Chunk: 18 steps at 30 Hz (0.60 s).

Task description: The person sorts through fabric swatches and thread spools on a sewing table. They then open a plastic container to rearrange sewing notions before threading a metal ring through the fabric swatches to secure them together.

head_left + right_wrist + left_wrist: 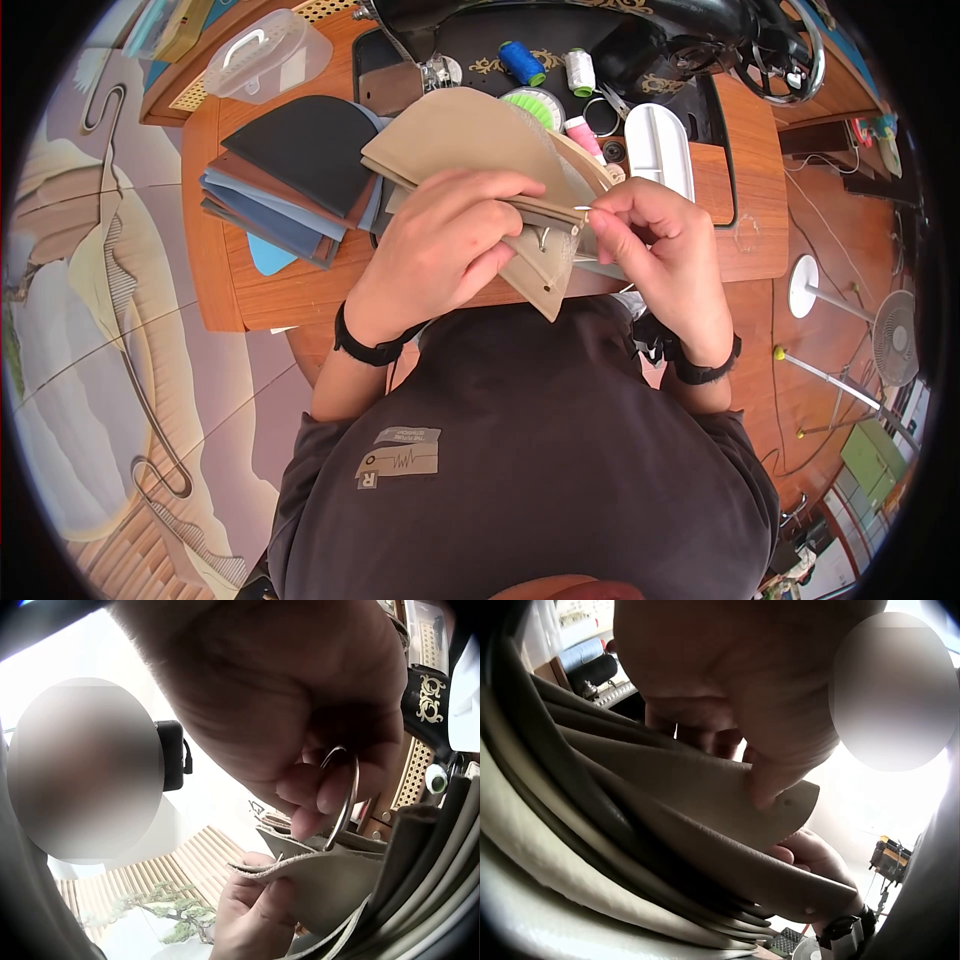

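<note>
My left hand [440, 245] grips a bundle of beige and grey-brown leather swatches [470, 130], its thumb and fingers near the corner that has a punched hole. In the right wrist view a silver metal ring [351, 799] passes into a beige swatch [330, 881]. My right hand [665, 245] pinches this ring between thumb and fingers, close beside the swatch edge. Another pointed swatch [540, 285] hangs below the hands, with a small dark hole near its tip. More swatches [442, 862] curve away in layers. Part of the ring is hidden by my right fingers.
Black, brown and blue swatches [300, 150] lie fanned out at the left of the wooden table [225, 290]. A black sewing machine [660, 40] stands at the back. Near it are blue [520, 62] and white [580, 72] thread spools and a white divided tray [660, 150].
</note>
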Tool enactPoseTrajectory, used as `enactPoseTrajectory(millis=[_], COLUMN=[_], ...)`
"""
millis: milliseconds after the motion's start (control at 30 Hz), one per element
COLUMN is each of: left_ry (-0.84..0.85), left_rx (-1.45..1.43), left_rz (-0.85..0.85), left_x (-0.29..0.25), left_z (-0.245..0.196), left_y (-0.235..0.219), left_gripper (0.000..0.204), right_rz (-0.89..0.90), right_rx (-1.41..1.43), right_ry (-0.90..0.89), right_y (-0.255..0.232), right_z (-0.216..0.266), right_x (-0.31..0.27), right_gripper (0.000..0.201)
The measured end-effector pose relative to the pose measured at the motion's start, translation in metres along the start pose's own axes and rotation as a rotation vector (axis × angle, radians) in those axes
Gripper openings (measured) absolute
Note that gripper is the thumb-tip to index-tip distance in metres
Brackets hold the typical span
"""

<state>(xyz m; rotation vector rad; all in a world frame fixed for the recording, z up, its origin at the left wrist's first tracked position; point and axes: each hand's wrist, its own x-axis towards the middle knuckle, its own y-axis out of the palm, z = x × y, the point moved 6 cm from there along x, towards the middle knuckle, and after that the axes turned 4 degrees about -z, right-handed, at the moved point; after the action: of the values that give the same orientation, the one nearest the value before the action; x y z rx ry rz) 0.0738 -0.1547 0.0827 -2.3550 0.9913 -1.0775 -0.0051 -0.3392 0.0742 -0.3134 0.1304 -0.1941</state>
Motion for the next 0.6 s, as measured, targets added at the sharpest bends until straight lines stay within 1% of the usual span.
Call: enactPoseTrajectory(millis=[67,167,300,400,467,600], left_ry=[-0.007,-0.038,-0.014,0.025,0.035,-0.007], left_rx=[0.003,0.025,0.035,0.043,0.042,0.051], left_rz=[-0.024,-0.012,0.006,0.018,0.036,0.055], left_x=[0.0007,0.0019,0.0036,0.0052,0.0066,0.0066], left_z=[-0.0011,-0.0020,-0.0030,-0.0024,-0.0032,-0.0028], left_y=[0.0011,0.0015,0.0013,0.0014,0.0021,0.0018], left_gripper=[0.029,0.026,0.022,0.022,0.022,0.020], right_rz=[-0.008,0.005,0.041,0.030,0.026,0.027], right_rx=[0.012,0.009,-0.020,0.014,-0.014,-0.034], right_ry=[-0.005,0.011,0.039,0.003,0.004,-0.011], right_y=[-0.0008,-0.0010,-0.0022,-0.0010,-0.0020,-0.0010], right_z=[-0.0001,-0.0002,-0.0045,-0.0091,-0.0084,-0.0050], right_x=[0.0002,0.0011,0.0039,0.0052,0.0051,0.0035], right_gripper=[0.011,0.011,0.010,0.010,0.010,0.010])
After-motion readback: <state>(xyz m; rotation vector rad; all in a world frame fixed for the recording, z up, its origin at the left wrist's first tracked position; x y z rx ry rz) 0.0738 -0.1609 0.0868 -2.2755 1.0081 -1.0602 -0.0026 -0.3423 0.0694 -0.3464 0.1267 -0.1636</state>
